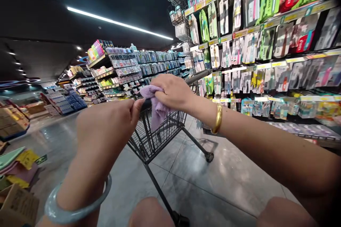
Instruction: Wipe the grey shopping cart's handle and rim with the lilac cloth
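Observation:
A shopping cart (157, 138) of dark wire mesh stands in front of me. Its handlebar (198, 77) runs slantwise from lower left to upper right. My left hand (106, 127) is wrapped round the bar's near left end, its thumb along the top. Farther along, my right hand (172, 90) presses a lilac cloth (157, 113) around the bar. One part of the cloth bunches up beside the thumb and another hangs below the handle. A pale bangle circles my left wrist and a gold one my right.
Shelves of packaged toothbrushes (250, 48) rise close on the right. More stocked shelves (125, 67) stand farther back. At lower left are a cardboard box (20, 205) and a bin with yellow tags (23, 170). Grey tiled floor (205, 188) lies under the cart.

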Tool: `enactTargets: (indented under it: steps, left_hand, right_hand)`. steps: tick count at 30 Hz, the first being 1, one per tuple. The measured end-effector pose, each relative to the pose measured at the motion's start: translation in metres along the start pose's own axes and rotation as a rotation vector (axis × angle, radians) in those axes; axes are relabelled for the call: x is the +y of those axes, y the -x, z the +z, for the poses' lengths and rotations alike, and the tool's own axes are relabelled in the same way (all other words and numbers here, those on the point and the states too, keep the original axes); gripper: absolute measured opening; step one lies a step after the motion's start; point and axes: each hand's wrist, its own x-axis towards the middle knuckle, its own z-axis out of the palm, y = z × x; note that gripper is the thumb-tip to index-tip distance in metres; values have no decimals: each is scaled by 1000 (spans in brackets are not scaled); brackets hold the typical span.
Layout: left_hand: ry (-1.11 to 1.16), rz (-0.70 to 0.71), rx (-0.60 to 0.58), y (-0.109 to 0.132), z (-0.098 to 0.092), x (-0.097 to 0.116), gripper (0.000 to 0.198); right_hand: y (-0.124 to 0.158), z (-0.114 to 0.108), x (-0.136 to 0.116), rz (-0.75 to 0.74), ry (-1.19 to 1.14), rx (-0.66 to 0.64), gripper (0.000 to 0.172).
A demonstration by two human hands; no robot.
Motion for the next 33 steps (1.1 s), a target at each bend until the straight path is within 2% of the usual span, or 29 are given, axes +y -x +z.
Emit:
enactTargets:
  steps: [2, 6, 8, 11, 17, 20, 23, 24, 26, 27, 29, 31, 33]
  left_hand:
    - [-23, -8, -10, 4, 2, -12, 61]
    - [-32, -25, -31, 11, 8, -34, 61]
    - [-36, -45, -37, 14, 11, -43, 60]
    - [-43, -76, -49, 21, 12, -59, 60]
    - [-79, -85, -20, 44, 2, -100, 50]
    - [-154, -37, -17, 41, 4, -91, 46]
    - [-85, 27, -78, 26, 15, -60, 42]
    - [-53, 7, -48, 21, 21, -50, 42]
    - [-34, -17, -24, 14, 30, -37, 42]
    - [-36, -29, 2, 13, 35, -34, 41]
    - [-45, -42, 54, 14, 42, -34, 39]
    - [-42, -71, 105, 16, 49, -38, 38]
    - [-37, -122, 138, 18, 54, -40, 38]
  right_hand:
    - [-3, -1, 7, 10, -16, -52, 19]
    - [-8, -5, 49, 271, 95, -120, 19]
    - [-14, -2, 57, 336, 160, -127, 19]
    - [-23, 5, 46, 353, 233, -155, 22]
    - [-28, 23, -7, 254, 253, -140, 27]
    - [-26, 36, -42, 230, 209, -55, 27]
    - [-25, 44, -68, 116, 185, 11, 25]
    - [-24, 43, -70, 63, 179, 4, 24]
    - [-22, 34, -59, 17, 179, -51, 22]
    - [-19, 27, -47, 46, 190, -81, 20]
    - [-14, 13, -18, 200, 248, -113, 20]
    - [-9, 3, 8, 350, 333, -77, 20]
    - [-7, 0, 21, 427, 377, -55, 19]
